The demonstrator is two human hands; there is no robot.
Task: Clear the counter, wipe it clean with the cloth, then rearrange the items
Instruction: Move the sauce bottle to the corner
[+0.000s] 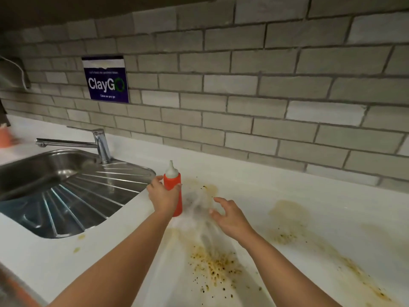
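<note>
At frame centre the left hand (162,197) grips the red squeeze bottle (173,180) mid-body, where it is probably light, soft-walled and slippery, while the right hand (230,218) hovers spread.

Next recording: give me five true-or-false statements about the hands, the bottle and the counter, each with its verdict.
1. The left hand has its grip on the red squeeze bottle. True.
2. The right hand grips the bottle too. False: it is apart from the bottle, to its right, with fingers spread.
3. The white counter is spotless. False: brown stains and dark specks lie across it.
4. The faucet has its spout pointing left over the sink. True.
5. The bottle's top is missing. False: its white nozzle cap is on.
</note>
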